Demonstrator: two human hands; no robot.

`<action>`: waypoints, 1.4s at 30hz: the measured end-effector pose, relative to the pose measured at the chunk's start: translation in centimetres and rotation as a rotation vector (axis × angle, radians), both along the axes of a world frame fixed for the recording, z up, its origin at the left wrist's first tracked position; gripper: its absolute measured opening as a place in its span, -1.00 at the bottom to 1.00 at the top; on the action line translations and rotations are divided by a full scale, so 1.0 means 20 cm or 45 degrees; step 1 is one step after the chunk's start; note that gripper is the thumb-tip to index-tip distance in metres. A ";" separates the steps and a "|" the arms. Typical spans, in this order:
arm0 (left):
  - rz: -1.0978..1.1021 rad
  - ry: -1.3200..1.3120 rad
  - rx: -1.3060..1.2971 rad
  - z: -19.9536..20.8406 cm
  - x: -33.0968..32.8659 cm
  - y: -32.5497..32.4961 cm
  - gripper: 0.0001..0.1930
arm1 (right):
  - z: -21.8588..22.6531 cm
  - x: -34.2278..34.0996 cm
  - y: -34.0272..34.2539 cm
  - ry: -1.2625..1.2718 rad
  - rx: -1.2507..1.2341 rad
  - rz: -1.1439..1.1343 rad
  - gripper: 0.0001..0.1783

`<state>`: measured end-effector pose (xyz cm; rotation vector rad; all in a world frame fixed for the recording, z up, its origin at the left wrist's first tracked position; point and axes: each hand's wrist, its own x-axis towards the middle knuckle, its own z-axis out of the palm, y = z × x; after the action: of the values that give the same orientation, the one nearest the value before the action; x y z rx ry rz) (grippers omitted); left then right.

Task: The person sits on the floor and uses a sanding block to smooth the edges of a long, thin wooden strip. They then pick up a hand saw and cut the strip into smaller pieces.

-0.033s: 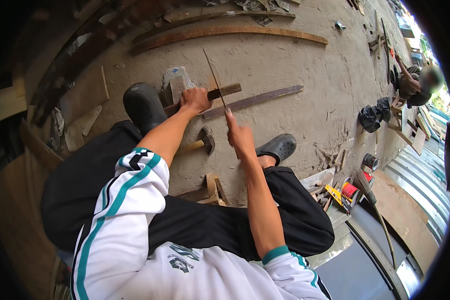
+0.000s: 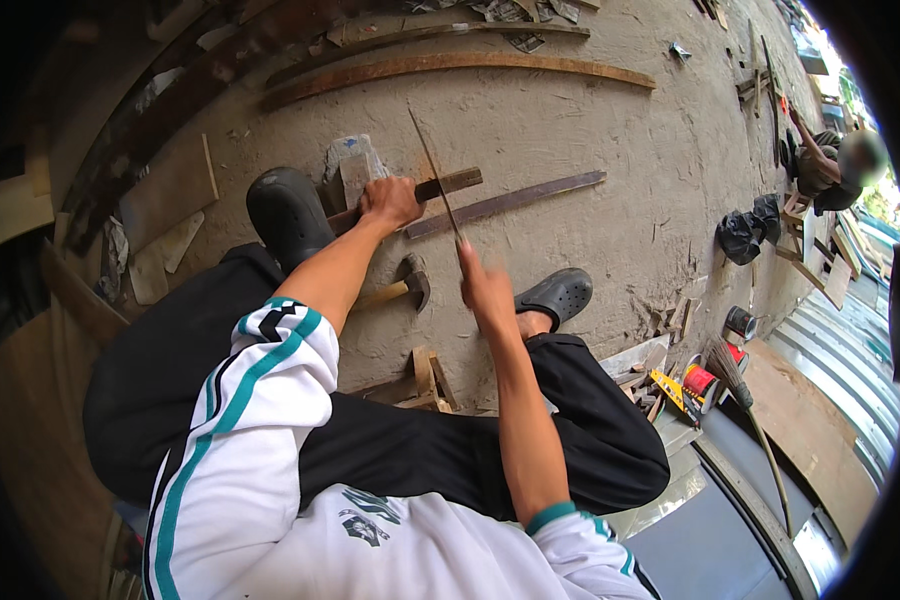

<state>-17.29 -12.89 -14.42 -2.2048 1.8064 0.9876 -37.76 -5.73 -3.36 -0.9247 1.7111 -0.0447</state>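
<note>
My left hand [image 2: 391, 202] is wrapped round a short dark wooden strip [image 2: 464, 180], pressing it down near a pale block [image 2: 354, 170]. My right hand [image 2: 487, 288], a little blurred, grips a handsaw [image 2: 429, 154] whose handle is mostly hidden by the fingers. Its thin blade slants across the strip just right of my left hand, its far end pointing away from me. A longer dark wooden strip [image 2: 530, 200] lies on the ground beside the held one. Nearer to me, between my feet, rests a hammer [image 2: 417, 283] with a wooden handle.
Long wooden boards [image 2: 470, 62] lie at the far side. On the right are a broom [image 2: 755, 425], a yellow-and-black handsaw [image 2: 676, 396], tins [image 2: 740, 322] and a black plastic bag [image 2: 739, 237]. Another person [image 2: 830, 170] sits at the far right. Wood offcuts [image 2: 425, 378] lie close to me.
My right hand has drawn back slightly toward me, pulling the saw along with it. My left hand and the wooden strip have stayed in place.
</note>
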 end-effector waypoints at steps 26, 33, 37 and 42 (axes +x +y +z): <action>-0.067 -0.070 -0.063 -0.10 0.06 0.02 -0.56 | -0.16 0.05 0.04 -0.087 -0.066 -0.091 -0.15; -0.008 0.009 -0.087 0.05 0.01 0.00 -0.62 | 0.07 -0.12 0.31 0.093 -0.085 -0.027 -0.07; -0.152 0.035 -0.077 0.01 0.04 -0.01 -0.63 | -0.19 0.09 -0.03 0.026 -0.158 -0.025 -0.07; -0.191 0.015 -0.143 -0.05 0.09 0.03 -0.70 | -0.04 -0.12 0.29 -0.091 -0.062 -0.015 -0.11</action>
<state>-15.50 -12.24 -15.47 -2.0900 2.0453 0.8921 -40.24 0.14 -4.07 -0.9383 1.6559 -0.1261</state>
